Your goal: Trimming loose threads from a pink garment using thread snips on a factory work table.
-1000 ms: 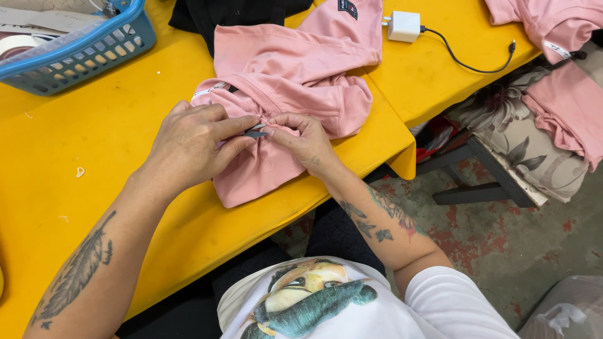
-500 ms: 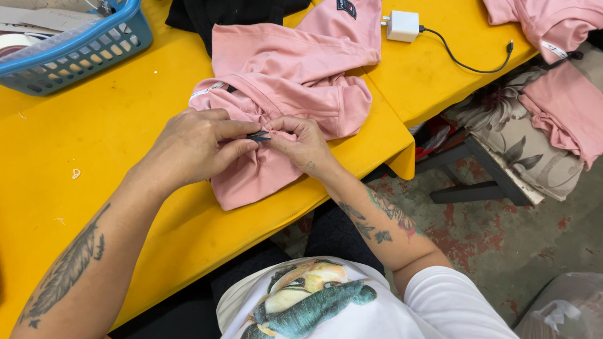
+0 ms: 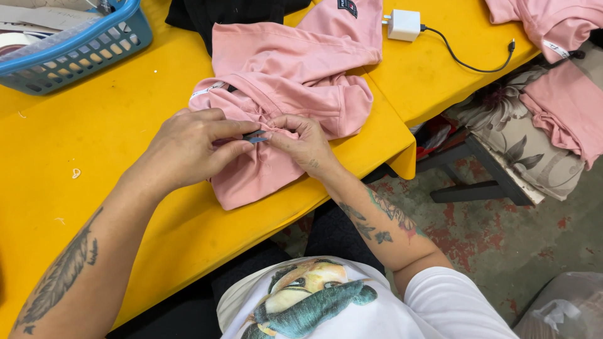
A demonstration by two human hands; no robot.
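Little has moved since half a second ago: both hands stay together on the pink garment [image 3: 295,81], and the left thumb now lies a touch straighter along the small tool.

The left hand [image 3: 188,147] rests palm down on the garment, its forearm coming up from the near left edge of the yellow table [image 3: 94,157]. Its thumb and forefinger are pressed together on a small dark metal tool [image 3: 256,136], likely a thread snip, whose tip points toward the right hand; the other fingers curl loosely beneath.

The right hand [image 3: 306,143] meets it from the right, wrist bent and forearm angling back over the table's near edge. Its fingertips are bunched, pinching a fold of the fabric just beside the tool's tip.

The garment lies crumpled in the middle of the table, its lower end near the table's front edge. A blue basket [image 3: 81,50] sits at the table's far left corner, and a white charger [image 3: 404,24] with a black cable [image 3: 468,59] lies beyond the garment to the right. More pink cloth [image 3: 565,107] is piled off the table's right side.
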